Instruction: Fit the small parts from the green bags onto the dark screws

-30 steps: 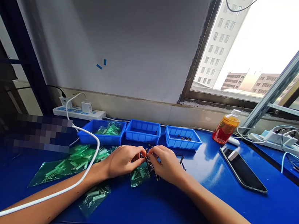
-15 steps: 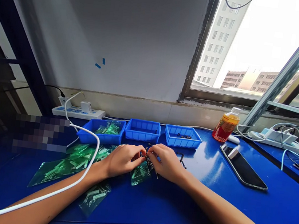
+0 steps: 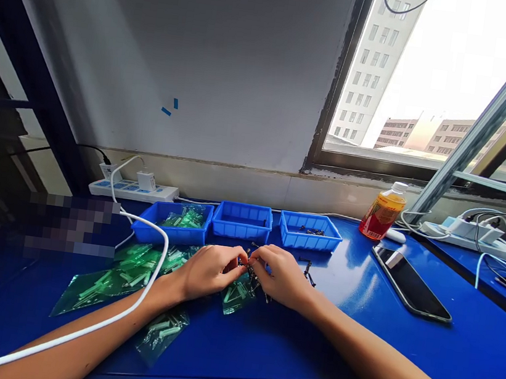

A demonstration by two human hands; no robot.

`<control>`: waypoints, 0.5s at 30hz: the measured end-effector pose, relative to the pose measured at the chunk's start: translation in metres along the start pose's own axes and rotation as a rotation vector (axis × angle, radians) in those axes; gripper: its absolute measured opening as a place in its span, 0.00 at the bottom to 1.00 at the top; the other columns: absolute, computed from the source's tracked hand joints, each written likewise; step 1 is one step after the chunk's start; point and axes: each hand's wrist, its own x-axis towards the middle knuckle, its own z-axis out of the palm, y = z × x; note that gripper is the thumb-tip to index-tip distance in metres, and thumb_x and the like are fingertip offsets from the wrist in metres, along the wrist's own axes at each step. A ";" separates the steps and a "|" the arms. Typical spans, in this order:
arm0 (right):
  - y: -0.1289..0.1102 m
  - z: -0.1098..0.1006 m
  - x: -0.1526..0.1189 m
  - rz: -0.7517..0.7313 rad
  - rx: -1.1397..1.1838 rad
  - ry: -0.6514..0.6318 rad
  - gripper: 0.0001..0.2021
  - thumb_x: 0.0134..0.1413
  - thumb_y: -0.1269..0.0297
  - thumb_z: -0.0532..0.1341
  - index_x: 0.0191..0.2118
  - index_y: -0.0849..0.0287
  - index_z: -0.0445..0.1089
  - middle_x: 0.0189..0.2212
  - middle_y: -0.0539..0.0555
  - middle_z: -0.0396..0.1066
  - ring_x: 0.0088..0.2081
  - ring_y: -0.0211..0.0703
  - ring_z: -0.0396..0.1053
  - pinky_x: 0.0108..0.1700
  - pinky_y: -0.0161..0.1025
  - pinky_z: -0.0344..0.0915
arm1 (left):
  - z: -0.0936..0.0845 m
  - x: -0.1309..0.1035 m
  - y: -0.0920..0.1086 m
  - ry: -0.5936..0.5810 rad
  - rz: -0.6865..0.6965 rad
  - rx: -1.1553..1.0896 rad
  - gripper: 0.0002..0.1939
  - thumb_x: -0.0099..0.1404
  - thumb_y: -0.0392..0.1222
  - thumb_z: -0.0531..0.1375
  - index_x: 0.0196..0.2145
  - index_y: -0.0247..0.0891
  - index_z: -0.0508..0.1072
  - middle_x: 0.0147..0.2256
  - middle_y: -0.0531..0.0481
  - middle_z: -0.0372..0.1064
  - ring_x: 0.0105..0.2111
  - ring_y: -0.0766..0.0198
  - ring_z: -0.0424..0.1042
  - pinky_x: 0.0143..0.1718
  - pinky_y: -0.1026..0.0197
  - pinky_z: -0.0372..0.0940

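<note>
My left hand (image 3: 214, 269) and my right hand (image 3: 282, 275) meet fingertip to fingertip at mid-table. Both are closed in a pinch, and what sits between the fingers is too small to name. Below the fingertips lies a pile of small dark metal pieces that look like screws (image 3: 254, 280), partly hidden by my right hand. A clear green bag of pale sticks (image 3: 238, 295) rests under them. More dark screw-like pieces (image 3: 308, 271) lie just beyond my right hand. Left of my left hand several green bags (image 3: 102, 288) are spread, and another small bag (image 3: 164, 330) lies near my left forearm.
Three blue bins stand along the back: a left bin (image 3: 143, 228) with green bags, a middle bin (image 3: 241, 230), and a right bin (image 3: 310, 242) with dark pieces. A white cable (image 3: 164, 252) crosses over my left forearm. A bottle (image 3: 380, 215) and a phone (image 3: 411, 285) are at right.
Almost nothing differs. Both hands keep the same pinched pose over the pile, and the view has shifted very slightly.
</note>
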 end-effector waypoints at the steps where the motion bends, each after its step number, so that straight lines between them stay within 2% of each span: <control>1: 0.000 0.000 0.000 0.002 -0.001 0.000 0.07 0.53 0.74 0.56 0.29 0.60 0.70 0.25 0.52 0.72 0.28 0.38 0.67 0.31 0.33 0.61 | 0.000 0.000 0.000 0.000 -0.001 -0.001 0.09 0.62 0.43 0.51 0.33 0.39 0.69 0.22 0.55 0.68 0.22 0.67 0.66 0.23 0.66 0.57; 15: 0.001 0.001 -0.001 -0.032 0.019 0.028 0.06 0.53 0.73 0.56 0.29 0.60 0.69 0.25 0.52 0.72 0.28 0.37 0.67 0.31 0.32 0.60 | 0.000 0.001 0.001 -0.005 -0.029 0.015 0.08 0.61 0.42 0.53 0.34 0.38 0.69 0.22 0.55 0.68 0.22 0.66 0.67 0.24 0.66 0.56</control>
